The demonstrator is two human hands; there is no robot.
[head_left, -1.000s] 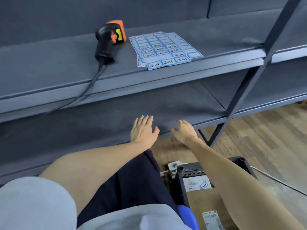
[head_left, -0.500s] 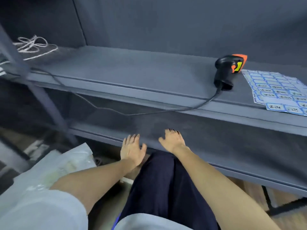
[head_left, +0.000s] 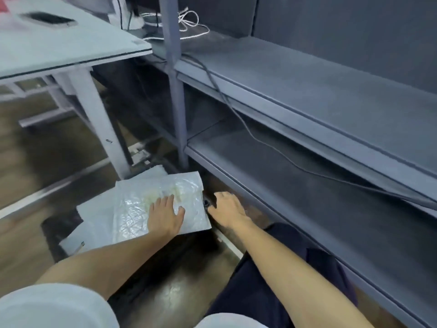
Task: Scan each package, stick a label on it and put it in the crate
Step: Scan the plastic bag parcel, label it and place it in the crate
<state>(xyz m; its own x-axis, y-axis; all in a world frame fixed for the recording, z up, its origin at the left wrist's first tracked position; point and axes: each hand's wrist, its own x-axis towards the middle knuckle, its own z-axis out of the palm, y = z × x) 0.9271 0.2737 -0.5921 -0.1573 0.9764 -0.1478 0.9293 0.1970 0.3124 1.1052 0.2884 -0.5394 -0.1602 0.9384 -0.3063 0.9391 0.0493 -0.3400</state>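
Note:
A pile of white plastic mailer packages (head_left: pixel 132 209) lies low on the floor at my left. The top package (head_left: pixel 189 188) is glossy and crinkled. My left hand (head_left: pixel 165 215) rests flat on it with fingers spread, gripping nothing. My right hand (head_left: pixel 227 210) hovers open just beyond the package's right edge, fingers pointing left toward that edge. The scanner, the label sheets and the crate are out of view.
A dark grey metal shelf unit (head_left: pixel 331 95) runs along the right, with a black cable (head_left: pixel 260 138) hanging over its edge and an upright post (head_left: pixel 176 91). A white table (head_left: pixel 59 43) stands at the upper left, its leg (head_left: pixel 99 124) near the pile. White cord (head_left: pixel 189 22) lies behind.
My view has swung left and down, away from the scanner and label sheets. Both hands moved from the lower shelf edge to the package pile; the left hand now lies on the top package.

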